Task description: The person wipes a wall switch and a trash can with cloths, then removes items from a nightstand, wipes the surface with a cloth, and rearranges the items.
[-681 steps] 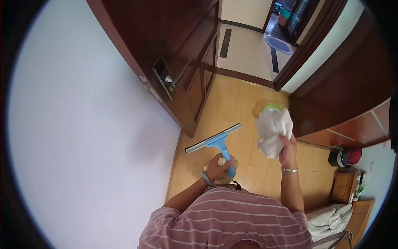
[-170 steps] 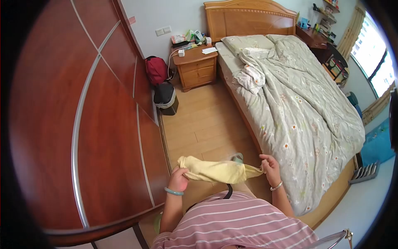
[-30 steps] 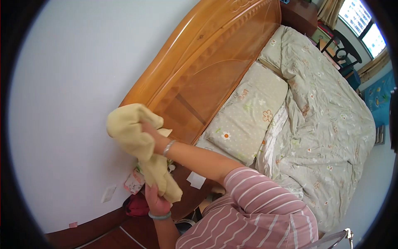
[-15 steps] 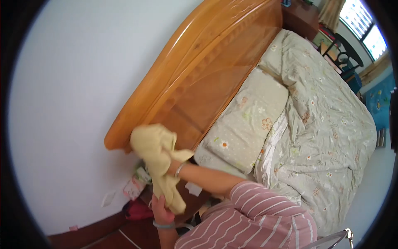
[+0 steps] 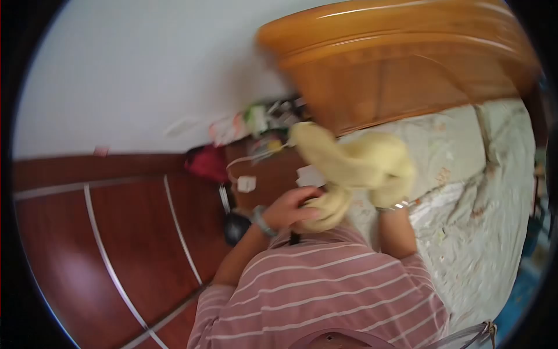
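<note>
A pale yellow cloth point(image 5: 372, 160) is bunched up in front of my body, partly blurred by motion. My left hand point(image 5: 293, 208), with a grey band at its wrist, has its fingers closed round the lower left part of the cloth. On the other side, my right wrist point(image 5: 395, 218) wears a shiny bracelet. The cloth covers most of the right hand, so its fingers are hidden, but the cloth is bunched on that hand and held up by it. One loose flap sticks out to the upper left.
A bed with a wooden headboard point(image 5: 401, 70), a pillow point(image 5: 447, 139) and rumpled floral bedding point(image 5: 476, 232) is on the right. Left of it, a brown bedside table point(image 5: 261, 200) bears a white adapter point(image 5: 246, 184) and clutter. A red bag point(image 5: 207, 163) is beside it.
My view has turned left and down, bringing more floor and the bedside table in. The cloth has come from beside the headboard to in front of my body, still in both hands.
</note>
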The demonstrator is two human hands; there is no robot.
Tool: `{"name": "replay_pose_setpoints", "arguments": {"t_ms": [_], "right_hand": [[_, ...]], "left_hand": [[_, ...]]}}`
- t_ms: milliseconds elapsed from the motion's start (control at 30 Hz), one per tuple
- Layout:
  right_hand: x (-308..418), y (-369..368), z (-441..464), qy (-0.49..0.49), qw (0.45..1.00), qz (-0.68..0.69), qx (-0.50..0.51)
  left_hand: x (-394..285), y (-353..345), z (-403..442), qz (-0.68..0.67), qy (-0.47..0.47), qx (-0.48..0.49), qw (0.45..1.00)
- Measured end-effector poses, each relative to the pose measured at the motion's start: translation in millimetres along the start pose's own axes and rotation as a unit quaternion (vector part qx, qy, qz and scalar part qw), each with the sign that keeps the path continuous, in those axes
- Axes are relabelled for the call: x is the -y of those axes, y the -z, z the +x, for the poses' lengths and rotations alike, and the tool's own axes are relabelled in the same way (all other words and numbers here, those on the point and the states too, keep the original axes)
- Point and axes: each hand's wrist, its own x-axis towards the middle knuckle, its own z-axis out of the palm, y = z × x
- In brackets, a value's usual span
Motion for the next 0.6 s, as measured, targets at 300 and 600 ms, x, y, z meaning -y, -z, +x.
{"name": "replay_pose_setpoints", "arguments": {"t_ms": [300, 600], "right_hand": [[-3, 7, -80, -0.004, 0.725, -0.689, 0.009], [-157, -34, -95, -0.197, 0.635, -0.679, 0.311]], "left_hand": [[91, 16, -18, -0.23, 0.003, -0.148, 0.962], [189, 80, -71, -0.511, -0.014, -0.124, 0.85]]}}
